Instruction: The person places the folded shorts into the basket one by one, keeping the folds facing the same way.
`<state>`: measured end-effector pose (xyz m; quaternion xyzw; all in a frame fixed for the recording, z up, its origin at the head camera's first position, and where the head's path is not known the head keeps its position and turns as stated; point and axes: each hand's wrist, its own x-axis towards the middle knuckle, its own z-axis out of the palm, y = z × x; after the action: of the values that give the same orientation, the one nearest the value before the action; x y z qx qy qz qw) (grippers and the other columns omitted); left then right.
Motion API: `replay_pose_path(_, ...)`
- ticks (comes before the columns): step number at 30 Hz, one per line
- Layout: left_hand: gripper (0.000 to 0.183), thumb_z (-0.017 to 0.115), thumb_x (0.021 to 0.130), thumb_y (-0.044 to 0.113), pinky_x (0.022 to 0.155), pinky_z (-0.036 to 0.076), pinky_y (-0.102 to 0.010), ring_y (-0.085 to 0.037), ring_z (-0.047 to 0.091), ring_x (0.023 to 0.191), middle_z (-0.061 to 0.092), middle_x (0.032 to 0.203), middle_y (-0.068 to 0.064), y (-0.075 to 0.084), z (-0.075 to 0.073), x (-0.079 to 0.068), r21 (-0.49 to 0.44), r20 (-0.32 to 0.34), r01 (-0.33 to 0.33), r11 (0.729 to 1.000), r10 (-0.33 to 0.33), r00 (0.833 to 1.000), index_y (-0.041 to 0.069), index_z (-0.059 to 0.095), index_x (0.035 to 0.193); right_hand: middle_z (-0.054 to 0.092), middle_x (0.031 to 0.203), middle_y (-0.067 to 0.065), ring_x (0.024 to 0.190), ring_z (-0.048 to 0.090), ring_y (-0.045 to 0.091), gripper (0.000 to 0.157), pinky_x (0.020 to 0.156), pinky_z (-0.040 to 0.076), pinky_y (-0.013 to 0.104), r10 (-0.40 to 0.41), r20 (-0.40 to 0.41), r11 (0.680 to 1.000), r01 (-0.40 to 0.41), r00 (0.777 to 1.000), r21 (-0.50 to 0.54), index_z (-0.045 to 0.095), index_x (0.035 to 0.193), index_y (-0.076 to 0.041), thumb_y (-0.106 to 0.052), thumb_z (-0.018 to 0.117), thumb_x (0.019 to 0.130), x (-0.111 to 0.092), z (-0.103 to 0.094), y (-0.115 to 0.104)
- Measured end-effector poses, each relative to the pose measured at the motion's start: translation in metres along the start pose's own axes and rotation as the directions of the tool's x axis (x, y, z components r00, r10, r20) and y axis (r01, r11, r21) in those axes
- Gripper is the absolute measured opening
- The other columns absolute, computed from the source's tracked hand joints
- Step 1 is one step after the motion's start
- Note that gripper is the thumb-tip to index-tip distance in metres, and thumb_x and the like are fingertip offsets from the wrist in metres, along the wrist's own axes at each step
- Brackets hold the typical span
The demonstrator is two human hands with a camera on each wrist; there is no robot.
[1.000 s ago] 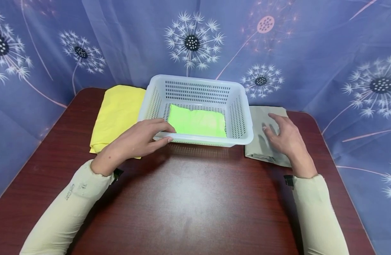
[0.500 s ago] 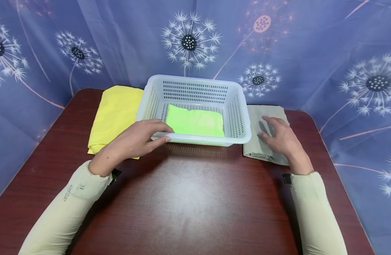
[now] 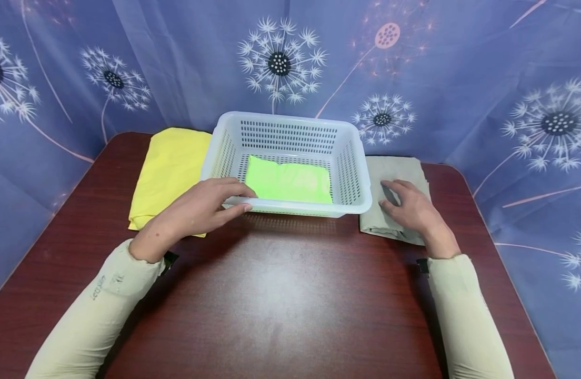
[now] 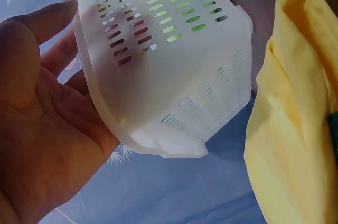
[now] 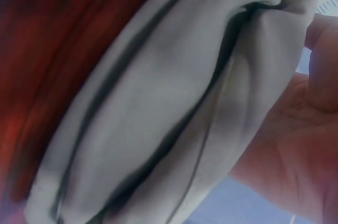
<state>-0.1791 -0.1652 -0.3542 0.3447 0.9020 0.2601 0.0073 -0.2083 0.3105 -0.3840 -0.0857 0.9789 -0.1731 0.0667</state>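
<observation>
My left hand [image 3: 202, 208] grips the near rim of a white plastic basket [image 3: 290, 208] at its left front corner. Its thumb is outside the wall and its fingers are inside, as the left wrist view shows at the basket wall [image 4: 158, 76]. A bright green folded cloth [image 3: 290, 181] lies on the basket's floor. Over a grey folded cloth [image 3: 394, 168], right of the basket, my right hand [image 3: 413, 210] is lowered with its fingertips at the top surface. Thumb and forefinger stand apart. Stacked folds of the grey cloth [image 5: 148, 92] fill the right wrist view.
A yellow folded cloth [image 3: 169, 168] lies left of the basket, partly behind the left hand. The dark red wooden table [image 3: 281, 295] has rounded back corners. A blue curtain [image 3: 186, 63] with dandelion prints hangs right behind it.
My right hand has come down and slightly left on the grey cloth, its fingers drawing a little closer to the thumb. The left hand keeps its hold on the rim. The view shifts slightly.
</observation>
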Motion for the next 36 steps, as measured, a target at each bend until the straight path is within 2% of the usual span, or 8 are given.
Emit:
replay_pose_path(16, 0.022, 0.067, 0.107, 0.031, 0.087, 0.054, -0.038, -0.014, 0.064, 0.096, 0.070, 0.117, 0.004, 0.0007, -0.0024, 0.0007, 0.003, 0.008, -0.012, 1.000, 0.012, 1.000, 0.018, 0.074, 0.124, 0.033, 0.164, 0.033, 0.152, 0.029, 0.053, 0.060, 0.121, 0.026, 0.067, 0.036, 0.032, 0.999, -0.036, 0.999, -0.024, 0.042, 0.160, -0.003, -0.028, 0.056, 0.108, 0.0005, 0.0016, -0.0014)
replay_pose_path(36, 0.022, 0.067, 0.107, 0.030, 0.091, 0.052, -0.039, -0.014, 0.063, 0.101, 0.070, 0.118, 0.004, -0.0005, -0.0011, -0.0016, -0.005, 0.007, -0.011, 1.000, 0.011, 1.000, 0.018, 0.074, 0.124, 0.038, 0.162, 0.031, 0.151, 0.031, 0.052, 0.062, 0.121, 0.026, 0.067, 0.032, 0.074, 0.999, -0.030, 0.997, -0.027, 0.041, 0.161, -0.002, -0.030, 0.057, 0.108, -0.0056, -0.0014, -0.0085)
